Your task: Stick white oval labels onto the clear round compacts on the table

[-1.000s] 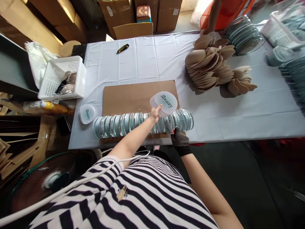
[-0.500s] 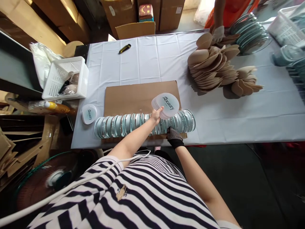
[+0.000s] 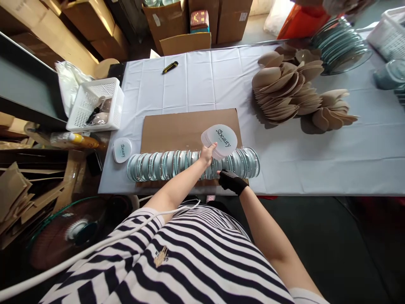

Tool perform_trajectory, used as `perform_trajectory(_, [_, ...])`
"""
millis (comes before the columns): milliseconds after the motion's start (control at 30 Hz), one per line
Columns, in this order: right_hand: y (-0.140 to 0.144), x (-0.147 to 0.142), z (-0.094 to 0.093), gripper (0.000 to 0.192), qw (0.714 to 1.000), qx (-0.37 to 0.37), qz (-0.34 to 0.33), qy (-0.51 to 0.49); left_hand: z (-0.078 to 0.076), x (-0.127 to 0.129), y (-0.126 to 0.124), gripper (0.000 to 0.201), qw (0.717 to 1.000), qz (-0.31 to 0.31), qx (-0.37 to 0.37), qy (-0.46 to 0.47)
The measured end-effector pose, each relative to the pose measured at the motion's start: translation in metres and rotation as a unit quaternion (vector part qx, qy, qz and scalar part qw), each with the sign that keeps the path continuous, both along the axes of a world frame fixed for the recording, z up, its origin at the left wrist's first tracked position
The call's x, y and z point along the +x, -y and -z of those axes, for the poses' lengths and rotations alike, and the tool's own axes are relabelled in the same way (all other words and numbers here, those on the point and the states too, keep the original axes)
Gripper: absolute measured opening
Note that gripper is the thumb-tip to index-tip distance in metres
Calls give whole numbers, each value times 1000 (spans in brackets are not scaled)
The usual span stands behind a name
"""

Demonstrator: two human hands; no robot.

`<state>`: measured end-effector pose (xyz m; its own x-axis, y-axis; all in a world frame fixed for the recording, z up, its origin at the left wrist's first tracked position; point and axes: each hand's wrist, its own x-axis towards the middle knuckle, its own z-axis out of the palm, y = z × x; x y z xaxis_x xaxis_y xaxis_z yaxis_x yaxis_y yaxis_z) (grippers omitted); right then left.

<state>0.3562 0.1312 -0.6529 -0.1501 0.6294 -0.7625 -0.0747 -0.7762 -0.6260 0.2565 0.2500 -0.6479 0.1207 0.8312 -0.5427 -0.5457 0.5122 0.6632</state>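
My left hand [image 3: 207, 155] grips a small stack of rounded white cards [image 3: 223, 141], the top one printed "beauty" in dark letters. These are held above a long row of clear glass plates [image 3: 171, 164] standing on edge, with pale layers showing between many of them. At the row's front side is my right hand [image 3: 232, 180], in a black glove with a bare fingertip touching the glass. Its fingers are curled closed, and what they hold, if anything, is hidden. Under the row lies a flat sheet of brown cardboard [image 3: 190, 126]. Another stack of printed cards [image 3: 122, 150] rests left of the row.
Brown rounded cardboard pieces [image 3: 278, 93] are piled at the right, near stacked glass plates [image 3: 343, 46]. A yellow-black box cutter [image 3: 170, 67] lies at the back. A white basket [image 3: 116, 112] stands left. Another person's blurred hand [image 3: 343, 5] shows at the top right.
My right hand has turned and shifted slightly left along the glass row. My left hand keeps holding the cards. The other person's hand has moved up from the cardboard pile.
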Motion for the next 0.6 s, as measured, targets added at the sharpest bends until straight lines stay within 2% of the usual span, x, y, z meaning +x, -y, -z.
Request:
perform_trajectory(133, [-2,11,-3,20,990,-15,-75,119,1,3,2,45,1000,-16,22,-6])
perform_trajectory(200, [-4,10,-2,18,989,-35,-79,116,2,4,3,42,999,-18,33,-16])
perform_trajectory(267, [-2,3,1,14,998,-35,-24,55,3,5,4,37,999,-24,37,-31])
perform_trajectory(367, [4,-8,2,16,993,65,100,8,4,7,4,30,997,-29,50,-49])
perform_trajectory(433, [8,-10,-1,24,987,114,103,55,3,7,3,29,997,-28,57,-47])
perform_trajectory(533, [4,6,-13,35,975,134,65,167,-5,4,4,33,999,-24,40,-23])
perform_trajectory(600, [-7,23,-24,44,936,193,96,280,-13,-2,7,35,1000,-9,29,-2])
